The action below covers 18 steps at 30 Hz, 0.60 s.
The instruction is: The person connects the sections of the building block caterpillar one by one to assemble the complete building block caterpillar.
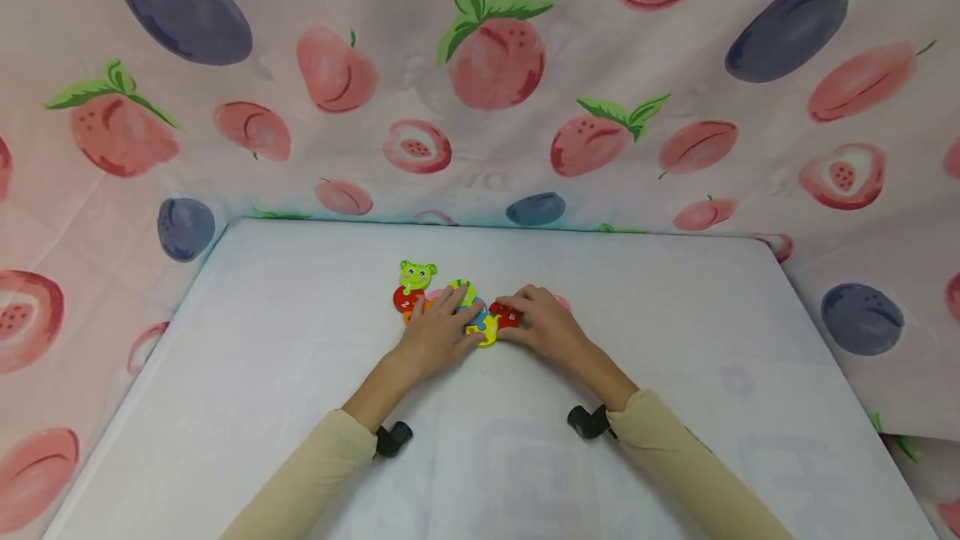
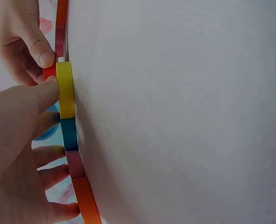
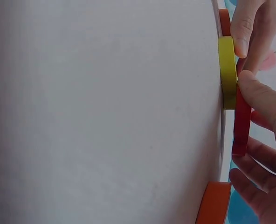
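A row of flat, numbered caterpillar puzzle pieces runs across the table, beginning with a green bear-like head (image 1: pixel 416 275) and a red piece (image 1: pixel 406 300). My left hand (image 1: pixel 433 335) lies over the row with fingers spread, its fingertips on the pieces and its thumb by the yellow piece (image 1: pixel 486 332). My right hand (image 1: pixel 551 325) pinches a second red puzzle piece (image 3: pixel 242 123) between thumb and fingers. In the right wrist view that piece sits higher than the yellow piece (image 3: pixel 227 74), against its edge. Blue (image 2: pixel 69 134), pink (image 2: pixel 75 163) and orange (image 2: pixel 86 198) pieces are partly covered by my left hand.
A loose orange piece (image 3: pixel 213 203) lies near my right fingers. Part of a pink piece (image 1: pixel 562 302) shows behind my right hand. The white-covered table (image 1: pixel 480 448) meets a fruit-patterned cloth (image 1: pixel 480 165) at its back edge.
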Motion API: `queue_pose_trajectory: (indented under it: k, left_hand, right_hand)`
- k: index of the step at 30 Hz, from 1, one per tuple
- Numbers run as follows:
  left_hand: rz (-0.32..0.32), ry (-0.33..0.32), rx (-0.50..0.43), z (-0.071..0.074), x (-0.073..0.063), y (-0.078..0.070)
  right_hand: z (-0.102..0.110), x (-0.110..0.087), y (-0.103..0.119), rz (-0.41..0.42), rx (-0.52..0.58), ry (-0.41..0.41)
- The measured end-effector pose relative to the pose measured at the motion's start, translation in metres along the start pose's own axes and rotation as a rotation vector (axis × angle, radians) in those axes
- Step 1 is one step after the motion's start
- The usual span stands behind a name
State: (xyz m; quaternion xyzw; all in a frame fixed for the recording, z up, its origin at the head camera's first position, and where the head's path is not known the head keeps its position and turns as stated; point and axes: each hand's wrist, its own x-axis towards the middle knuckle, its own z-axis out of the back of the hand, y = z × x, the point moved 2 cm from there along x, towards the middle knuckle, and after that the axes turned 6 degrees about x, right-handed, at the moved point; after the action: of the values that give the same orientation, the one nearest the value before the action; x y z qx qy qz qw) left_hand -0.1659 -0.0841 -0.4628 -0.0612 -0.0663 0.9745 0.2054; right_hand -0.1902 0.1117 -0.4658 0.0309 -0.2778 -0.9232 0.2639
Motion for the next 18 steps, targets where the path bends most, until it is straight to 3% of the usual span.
queue_pose_trajectory:
  k: [18]
  left_hand:
    - [-0.002, -0.012, -0.019, 0.001, -0.001, -0.001]
  right_hand:
    - [0.004, -0.001, 0.011, 0.004, -0.053, 0.052]
